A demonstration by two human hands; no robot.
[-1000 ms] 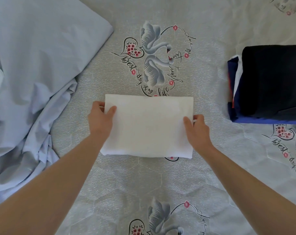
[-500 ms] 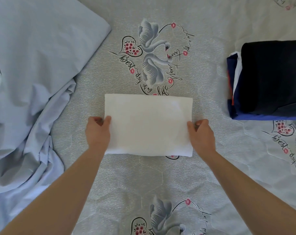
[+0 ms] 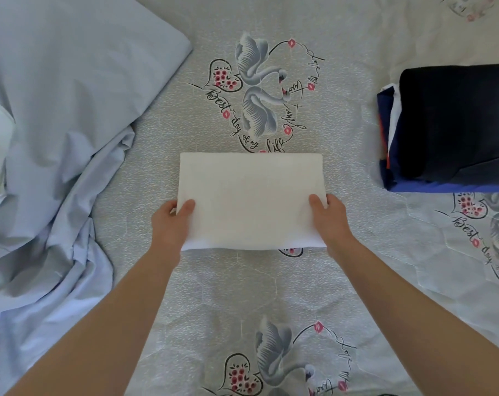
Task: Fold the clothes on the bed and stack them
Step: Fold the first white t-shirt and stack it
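Head view: left hand (image 3: 169, 224) and right hand (image 3: 332, 221) pinch a folded white cloth (image 3: 251, 200) by its sides, fingers hidden beneath; stacked dark clothes (image 3: 454, 124) run off the right edge.

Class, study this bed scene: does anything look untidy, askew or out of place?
Yes: the pale blue sheet lies crumpled at the left. The folded white cloth, gripped by the left hand and right hand, and the dark folded stack look neat.

The bedspread (image 3: 156, 172) is grey, printed with grey swans, pink roses and black script. On it lies a plain white folded cloth (image 3: 251, 200); right of the cloth a black-topped, navy-and-blue stack (image 3: 454, 124), left pale blue sheets (image 3: 56, 124).
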